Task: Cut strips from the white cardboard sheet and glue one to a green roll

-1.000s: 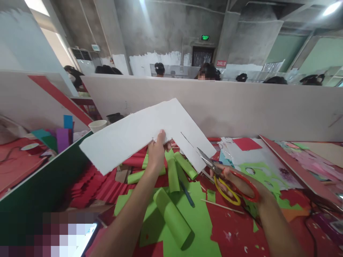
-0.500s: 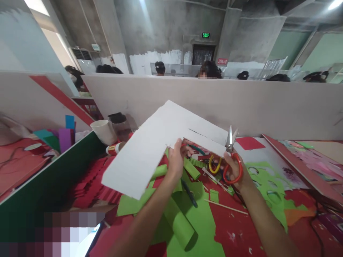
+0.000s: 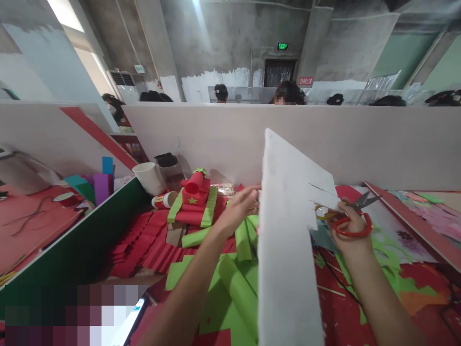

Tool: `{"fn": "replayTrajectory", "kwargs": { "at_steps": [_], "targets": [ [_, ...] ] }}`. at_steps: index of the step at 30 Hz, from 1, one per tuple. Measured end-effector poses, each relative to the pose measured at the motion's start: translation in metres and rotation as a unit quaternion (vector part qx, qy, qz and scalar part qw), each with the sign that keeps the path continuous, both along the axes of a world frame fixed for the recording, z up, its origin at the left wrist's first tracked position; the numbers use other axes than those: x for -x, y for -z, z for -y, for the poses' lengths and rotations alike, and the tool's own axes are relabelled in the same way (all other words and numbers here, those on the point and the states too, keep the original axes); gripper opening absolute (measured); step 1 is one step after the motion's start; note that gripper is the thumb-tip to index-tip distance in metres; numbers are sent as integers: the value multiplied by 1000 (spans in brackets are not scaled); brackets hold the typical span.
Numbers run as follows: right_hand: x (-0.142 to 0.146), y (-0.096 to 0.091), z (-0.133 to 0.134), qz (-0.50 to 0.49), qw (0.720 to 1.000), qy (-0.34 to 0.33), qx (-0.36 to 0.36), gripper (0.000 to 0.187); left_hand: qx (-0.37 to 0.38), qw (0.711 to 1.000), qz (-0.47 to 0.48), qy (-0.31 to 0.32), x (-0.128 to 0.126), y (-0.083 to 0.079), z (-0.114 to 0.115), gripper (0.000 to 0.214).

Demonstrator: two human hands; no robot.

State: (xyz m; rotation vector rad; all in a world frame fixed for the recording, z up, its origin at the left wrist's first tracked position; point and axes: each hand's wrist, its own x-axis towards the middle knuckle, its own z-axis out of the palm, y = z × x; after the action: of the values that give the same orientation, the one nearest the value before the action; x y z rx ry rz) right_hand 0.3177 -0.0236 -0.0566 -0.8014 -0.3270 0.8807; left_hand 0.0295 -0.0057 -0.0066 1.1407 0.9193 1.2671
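My left hand (image 3: pixel 240 207) pinches the left edge of a large white paper sheet (image 3: pixel 288 240), which stands nearly on edge and runs down toward me. A cut slit shows near its upper right side. My right hand (image 3: pixel 351 233) grips red and yellow handled scissors (image 3: pixel 355 211), with the blades pointing right, away from the sheet. Rolled green paper tubes (image 3: pixel 237 283) lie below both hands on the red table.
A red and green paper model with a star (image 3: pixel 194 202) sits behind the tubes. A white cup (image 3: pixel 149 178) and dark jar (image 3: pixel 168 168) stand at the back left by the pale partition (image 3: pixel 360 144). Green cut scraps (image 3: pixel 389 259) cover the right side. Several people sit beyond the partition.
My left hand has turned the white sheet from lying flat and wide to standing almost on edge. The scissors have swung from pointing up to pointing right.
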Motion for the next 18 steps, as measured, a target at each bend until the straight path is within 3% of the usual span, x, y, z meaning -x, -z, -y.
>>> {"fn": "replayTrajectory", "kwargs": {
  "at_steps": [2,4,9,12,14,18],
  "targets": [
    [-2,-3,1,17,999,40,-7,28,10,995,37,92,13,-6,-4,50],
    [1,-5,4,56,995,81,-16,28,27,987,69,139,24,-9,-5,58],
    [16,-8,10,166,981,102,14,38,70,987,12,141,34,-7,-6,41],
    [19,-11,9,181,979,98,0,43,85,991,-2,101,31,-4,-10,38],
    [18,-11,8,176,982,60,-17,42,84,995,28,51,31,-3,-15,37],
    [22,-9,12,225,966,-126,-1,47,69,994,89,-18,32,-1,-22,34]
  ]
}}
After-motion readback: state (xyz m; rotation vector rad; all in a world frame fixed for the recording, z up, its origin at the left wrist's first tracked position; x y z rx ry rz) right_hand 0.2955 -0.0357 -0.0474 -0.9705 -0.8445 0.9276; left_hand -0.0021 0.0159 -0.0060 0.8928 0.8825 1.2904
